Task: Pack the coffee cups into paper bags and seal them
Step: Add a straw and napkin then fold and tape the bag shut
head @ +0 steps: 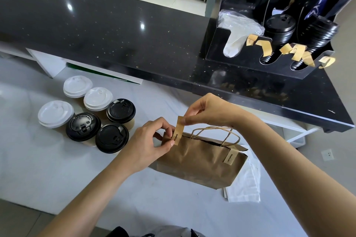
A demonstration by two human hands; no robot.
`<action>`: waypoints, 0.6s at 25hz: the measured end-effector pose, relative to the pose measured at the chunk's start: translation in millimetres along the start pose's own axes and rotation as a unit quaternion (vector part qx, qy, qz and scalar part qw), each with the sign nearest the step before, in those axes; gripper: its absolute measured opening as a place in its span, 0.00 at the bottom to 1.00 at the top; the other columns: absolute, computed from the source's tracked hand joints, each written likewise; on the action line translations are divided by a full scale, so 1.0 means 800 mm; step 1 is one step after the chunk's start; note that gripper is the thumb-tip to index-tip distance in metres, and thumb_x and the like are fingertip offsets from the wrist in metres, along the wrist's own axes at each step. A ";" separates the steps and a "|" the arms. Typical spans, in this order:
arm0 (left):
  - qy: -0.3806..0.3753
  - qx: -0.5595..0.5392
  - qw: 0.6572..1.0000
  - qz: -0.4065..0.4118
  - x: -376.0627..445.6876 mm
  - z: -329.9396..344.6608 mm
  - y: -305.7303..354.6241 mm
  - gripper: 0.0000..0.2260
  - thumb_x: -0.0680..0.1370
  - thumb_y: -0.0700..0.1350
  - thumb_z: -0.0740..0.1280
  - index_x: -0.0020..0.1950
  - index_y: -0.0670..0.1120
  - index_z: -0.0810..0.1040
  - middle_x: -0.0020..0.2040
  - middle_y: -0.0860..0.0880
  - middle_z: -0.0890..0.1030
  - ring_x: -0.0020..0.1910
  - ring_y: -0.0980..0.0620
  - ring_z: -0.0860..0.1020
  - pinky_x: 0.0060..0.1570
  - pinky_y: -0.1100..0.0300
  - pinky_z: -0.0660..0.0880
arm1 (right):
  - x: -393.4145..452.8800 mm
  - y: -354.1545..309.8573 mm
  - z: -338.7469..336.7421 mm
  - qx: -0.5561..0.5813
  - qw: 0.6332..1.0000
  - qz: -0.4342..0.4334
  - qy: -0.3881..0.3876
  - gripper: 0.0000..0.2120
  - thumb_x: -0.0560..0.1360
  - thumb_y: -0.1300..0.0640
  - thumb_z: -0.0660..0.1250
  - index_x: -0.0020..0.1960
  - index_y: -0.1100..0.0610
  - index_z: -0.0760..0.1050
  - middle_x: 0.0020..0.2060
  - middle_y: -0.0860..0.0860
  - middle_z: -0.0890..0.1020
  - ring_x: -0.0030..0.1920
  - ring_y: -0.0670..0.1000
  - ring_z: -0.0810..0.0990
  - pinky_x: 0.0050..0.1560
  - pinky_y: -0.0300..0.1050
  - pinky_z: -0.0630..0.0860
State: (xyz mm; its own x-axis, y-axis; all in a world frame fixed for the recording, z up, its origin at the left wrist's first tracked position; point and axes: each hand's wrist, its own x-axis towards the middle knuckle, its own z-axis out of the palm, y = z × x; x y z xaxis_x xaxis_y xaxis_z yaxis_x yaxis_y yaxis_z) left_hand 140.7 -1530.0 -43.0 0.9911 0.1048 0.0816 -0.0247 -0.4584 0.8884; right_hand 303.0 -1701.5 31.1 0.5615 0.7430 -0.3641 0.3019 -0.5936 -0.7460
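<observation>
Right hand: we record thumb and forefinger pinched on the top end of the sticker strip; the other fingers are curled above it.
Left hand: we record thumb and fingertips pinching the lower end of the same strip, at the left corner of the bag's mouth.
Sticker strip: tan, printed, held upright between both hands; its lower end lies against the bag's top edge.
Paper bag: brown, standing on the white table, near and right of centre; its top edge is pressed narrow, and twisted paper handles rise above it.
Second sticker: we note it already folded over the right end of the bag's top edge.
Coffee cups: six, grouped left of the bag, apart from it; three with white lids at the far left, three with black lids nearer the bag. Whether the bag holds any cups, we cannot tell.
White paper: flat sheets lying under and to the right of the bag.
White table: carries cups, bag and sheets.
Black counter: raised, on the far side of the table.
Black organiser: far right on the counter, holding stacked black lids, with loose tan strips stuck along its front.
</observation>
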 end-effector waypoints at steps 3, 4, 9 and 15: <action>-0.001 0.000 1.000 -0.002 0.000 0.000 0.000 0.12 0.76 0.40 0.74 0.45 0.53 0.73 0.53 0.57 0.83 0.56 0.51 0.80 0.57 0.58 0.78 | 0.012 0.011 0.003 -0.006 1.000 0.004 -0.007 0.09 0.74 0.47 0.76 0.46 0.53 0.88 0.41 0.45 0.88 0.46 0.49 0.85 0.55 0.47 0.82; -0.001 0.001 1.000 -0.004 -0.001 0.001 0.000 0.12 0.76 0.41 0.74 0.45 0.54 0.73 0.54 0.57 0.83 0.55 0.52 0.80 0.57 0.58 0.77 | 0.015 0.015 0.004 -0.007 1.000 0.007 -0.012 0.09 0.74 0.47 0.76 0.46 0.52 0.88 0.41 0.45 0.87 0.46 0.48 0.85 0.52 0.45 0.81; 0.018 -0.015 1.000 0.004 0.002 0.001 -0.001 0.14 0.75 0.38 0.76 0.50 0.51 0.74 0.57 0.57 0.81 0.60 0.57 0.79 0.53 0.59 0.79 | 0.024 0.027 0.013 -0.014 0.999 -0.002 -0.035 0.09 0.75 0.50 0.76 0.48 0.56 0.88 0.42 0.48 0.88 0.44 0.47 0.85 0.51 0.41 0.80; 0.010 0.009 0.999 0.033 0.003 0.000 -0.005 0.18 0.74 0.39 0.76 0.60 0.54 0.79 0.60 0.56 0.76 0.62 0.56 0.79 0.53 0.60 0.78 | 0.026 0.030 0.017 -0.021 0.999 -0.001 -0.049 0.10 0.74 0.49 0.76 0.47 0.56 0.87 0.41 0.47 0.87 0.42 0.42 0.83 0.47 0.37 0.77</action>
State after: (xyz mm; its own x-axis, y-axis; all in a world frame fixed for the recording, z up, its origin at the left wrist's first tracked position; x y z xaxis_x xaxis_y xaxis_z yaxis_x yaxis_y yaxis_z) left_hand 143.1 -1528.0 -46.1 0.9848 0.0911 0.1479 -0.0865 -0.4811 0.8724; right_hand 311.2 -1696.1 -2.0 0.4840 0.7692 -0.4172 0.3351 -0.6034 -0.7236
